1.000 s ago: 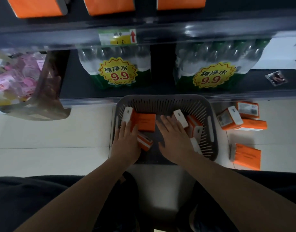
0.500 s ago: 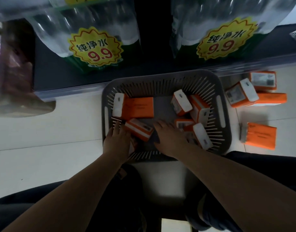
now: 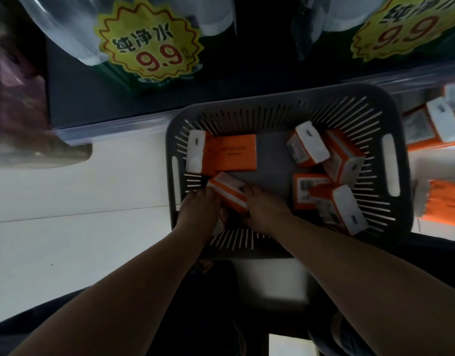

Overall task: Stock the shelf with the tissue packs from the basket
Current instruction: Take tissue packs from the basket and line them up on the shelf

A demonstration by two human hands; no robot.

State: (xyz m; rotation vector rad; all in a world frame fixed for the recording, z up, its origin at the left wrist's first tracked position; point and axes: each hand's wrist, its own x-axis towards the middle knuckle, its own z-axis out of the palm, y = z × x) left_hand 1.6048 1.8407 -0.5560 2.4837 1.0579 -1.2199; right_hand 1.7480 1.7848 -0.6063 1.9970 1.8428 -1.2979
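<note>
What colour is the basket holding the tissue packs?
The basket is dark grey; head view.
</note>
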